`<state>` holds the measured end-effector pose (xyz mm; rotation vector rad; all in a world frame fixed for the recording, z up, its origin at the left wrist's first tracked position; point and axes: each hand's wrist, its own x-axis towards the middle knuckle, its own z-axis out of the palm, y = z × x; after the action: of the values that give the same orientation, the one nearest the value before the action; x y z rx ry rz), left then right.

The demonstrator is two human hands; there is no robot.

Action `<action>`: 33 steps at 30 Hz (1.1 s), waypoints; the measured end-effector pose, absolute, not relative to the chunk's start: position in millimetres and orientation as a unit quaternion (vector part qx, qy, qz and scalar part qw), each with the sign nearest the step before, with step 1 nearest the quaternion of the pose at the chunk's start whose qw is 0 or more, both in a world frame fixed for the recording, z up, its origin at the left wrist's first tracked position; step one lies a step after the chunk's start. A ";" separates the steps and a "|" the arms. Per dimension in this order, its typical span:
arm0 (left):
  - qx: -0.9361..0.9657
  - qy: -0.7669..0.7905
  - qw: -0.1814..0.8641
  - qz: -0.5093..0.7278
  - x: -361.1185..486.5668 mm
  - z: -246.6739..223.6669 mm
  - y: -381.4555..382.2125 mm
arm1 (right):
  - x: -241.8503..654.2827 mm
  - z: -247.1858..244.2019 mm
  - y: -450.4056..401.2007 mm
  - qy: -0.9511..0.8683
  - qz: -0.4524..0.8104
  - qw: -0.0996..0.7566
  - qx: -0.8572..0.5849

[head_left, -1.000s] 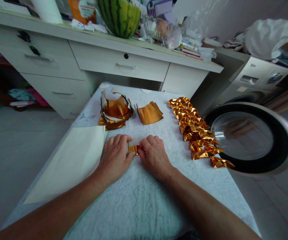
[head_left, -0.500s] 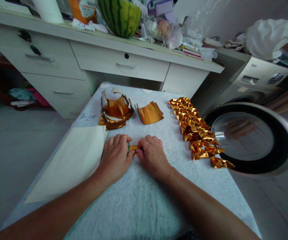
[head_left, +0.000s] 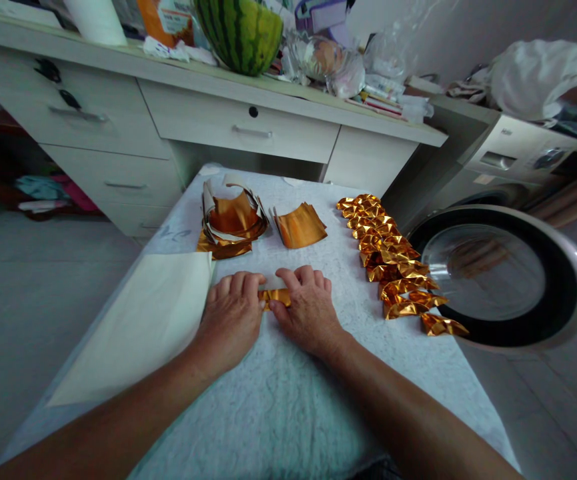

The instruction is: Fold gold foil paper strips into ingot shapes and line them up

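A narrow folded strip of gold foil paper (head_left: 277, 297) lies on the cloth-covered table between my hands. My left hand (head_left: 234, 313) is closed on its left end, with the thumb pressed at the near edge. My right hand (head_left: 311, 307) grips the right end; its thumb rests on the near edge and the index finger is raised off the far side. Both hands hide the strip's ends. Beyond them are a small stack of curved gold foil sheets (head_left: 302, 225) and a larger curled bundle of foil sheets (head_left: 233, 217). To the right runs a row of folded gold foil pieces (head_left: 388, 253).
A large pale paper sheet (head_left: 138, 327) lies beside my left forearm. Past the table stands a white drawer cabinet (head_left: 248, 123) with a cut watermelon (head_left: 241, 33) on top. An open washing machine door (head_left: 503, 273) reaches close to the table's right edge.
My right index finger has lifted and moved away from the thumb. More of the gold strip's surface shows between my hands. The foil stacks and folded row stay in place.
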<state>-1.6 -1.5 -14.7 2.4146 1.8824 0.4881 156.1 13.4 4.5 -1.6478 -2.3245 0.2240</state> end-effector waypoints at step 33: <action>0.799 0.573 0.005 0.182 -1.7 -6.2 -3.9 | 228.9 20.4 39.2 -0.809 0.182 0.205 -0.519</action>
<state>-1.7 -3.9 -6.2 2.5020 1.7943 0.5710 228.9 39.2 20.4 -1.4468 -2.2562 0.5068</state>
